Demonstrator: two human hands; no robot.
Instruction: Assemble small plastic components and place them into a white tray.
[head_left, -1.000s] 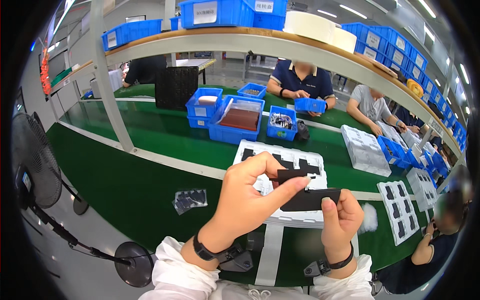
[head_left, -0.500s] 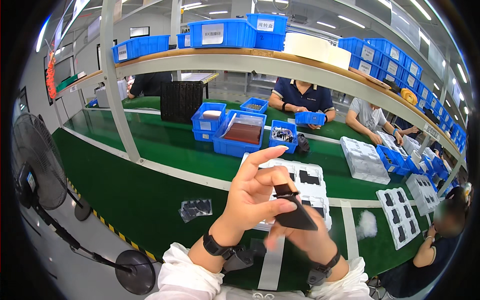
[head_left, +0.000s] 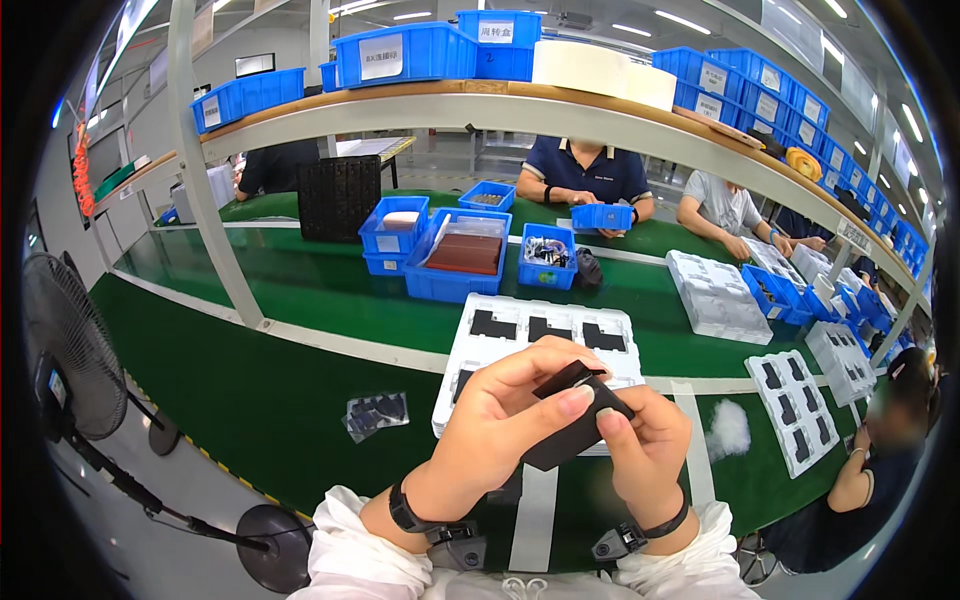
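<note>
Both hands hold one flat black part (head_left: 562,437) with a small raised piece at its upper end. My left hand (head_left: 490,420) pinches it, the thumb on its face. The thumb and fingers of my right hand (head_left: 645,440) close on its right edge. Behind them lies a white moulded tray (head_left: 515,313) with black parts in its pockets, partly hidden by my hands. A clear plastic bag of small black pieces (head_left: 377,411) rests on the green table to the left. Exactly what the fingertips touch on the far side is hidden.
Blue bins (head_left: 453,285) stand across the table. A shelf (head_left: 480,125) with more bins spans above. White fluff (head_left: 729,430) and another white tray (head_left: 800,458) lie to the right, near a seated person (head_left: 890,470). Co-workers sit opposite. A fan (head_left: 75,345) stands at left.
My right hand has come up from below and now grips the black part too. My left index finger has curled down onto it. The view has shifted slightly.
</note>
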